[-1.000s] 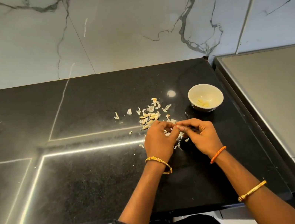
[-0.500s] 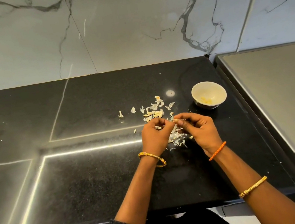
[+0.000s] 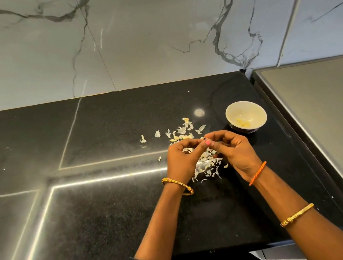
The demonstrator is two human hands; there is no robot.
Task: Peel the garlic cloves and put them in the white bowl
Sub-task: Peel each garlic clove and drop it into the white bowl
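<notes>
A grey marble wall (image 3: 149, 31) with dark veins fills the upper half of the view. Below it lies the black speckled tabletop (image 3: 111, 208), crossed by bright light reflections. A grey steel surface (image 3: 333, 114) adjoins it on the right.

Both forearms reach in from the bottom edge. The left hand (image 3: 182, 159) and the right hand (image 3: 235, 151) meet above the tabletop, fingers curled, their fingertips pressed together at one spot. A pink-painted nail shows there. Whatever they pinch between them is too small and too hidden to make out; it is likely a garlic clove, but I cannot tell.

The white bowl (image 3: 246, 116) stands upright on the tabletop, near the right hand and toward the wall. A few pale peeled cloves (image 3: 243, 122) lie in its bottom.

Papery garlic skins (image 3: 206, 167) lie scattered under and between the hands. More skins and some unpeeled cloves (image 3: 181, 133) lie just beyond the fingers, left of the bowl.

A gold bangle (image 3: 177, 185) circles the left wrist. An orange thread band (image 3: 257, 173) circles the right wrist, and a second gold bangle (image 3: 297, 214) sits further up that forearm.
</notes>
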